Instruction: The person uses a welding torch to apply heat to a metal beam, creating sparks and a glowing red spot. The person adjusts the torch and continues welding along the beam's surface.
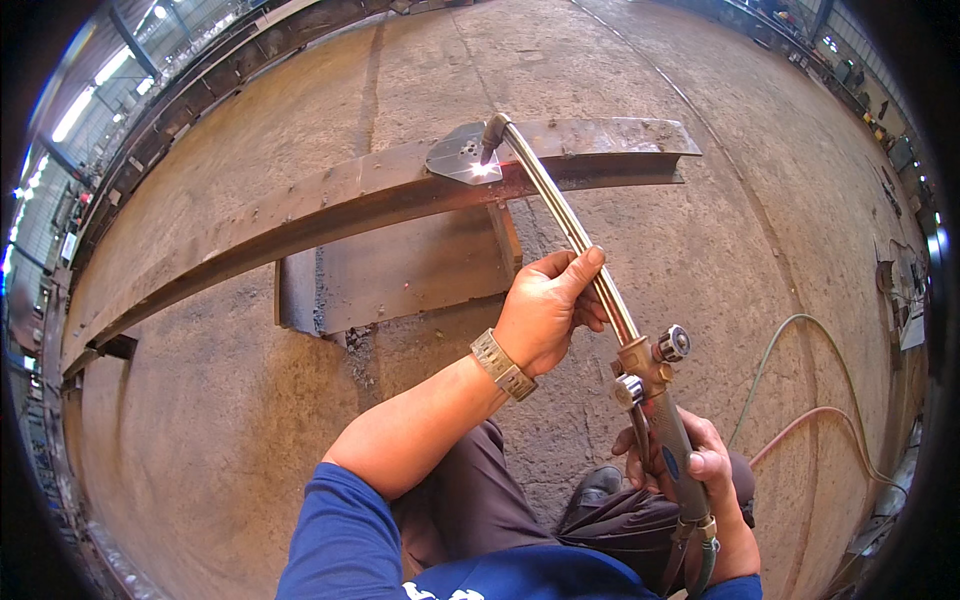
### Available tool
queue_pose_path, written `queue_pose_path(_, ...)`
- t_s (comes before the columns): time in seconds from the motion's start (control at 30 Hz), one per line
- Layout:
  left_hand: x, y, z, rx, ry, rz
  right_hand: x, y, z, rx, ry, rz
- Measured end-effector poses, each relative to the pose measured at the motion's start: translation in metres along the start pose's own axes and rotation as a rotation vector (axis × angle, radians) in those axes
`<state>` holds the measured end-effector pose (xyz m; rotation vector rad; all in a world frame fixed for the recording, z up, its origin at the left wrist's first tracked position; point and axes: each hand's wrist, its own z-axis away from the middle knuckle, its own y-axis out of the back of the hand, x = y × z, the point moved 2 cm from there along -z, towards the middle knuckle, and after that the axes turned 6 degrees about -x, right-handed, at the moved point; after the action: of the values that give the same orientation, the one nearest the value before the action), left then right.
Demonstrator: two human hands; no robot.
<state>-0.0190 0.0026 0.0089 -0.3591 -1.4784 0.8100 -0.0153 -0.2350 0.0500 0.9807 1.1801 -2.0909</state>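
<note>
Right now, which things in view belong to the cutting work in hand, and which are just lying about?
In use:
- cutting torch, held by left hand on its tubes and right hand on its handle
- small grey plate under the flame
- long rusty steel beam
- hoses trailing from the torch

Lying about:
- steel piece beneath the beam
- equipment along the right edge

Torches: one cutting torch (590, 260)
Beams: one long rusty steel beam (330, 205)
Plates: one small grey plate (462, 153) with holes
Hoses: two, one green hose (775, 365), one red hose (815, 420)
Hands: two, left hand (545, 310), right hand (690, 465)
Wristbands: one metal wristband (503, 365)
</note>
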Motion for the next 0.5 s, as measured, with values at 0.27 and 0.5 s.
queue_pose_path(0.27, 0.0002, 0.0018, -0.0038, -0.019, -0.013, -0.002, 0.0008, 0.0022, -0.0017, -0.010, 0.010, 0.007)
queue_pose_path(0.5, 0.0045, 0.0021, -0.0063, -0.016, -0.015, -0.013, 0.0004, 0.0034, -0.0055, -0.015, 0.017, -0.001)
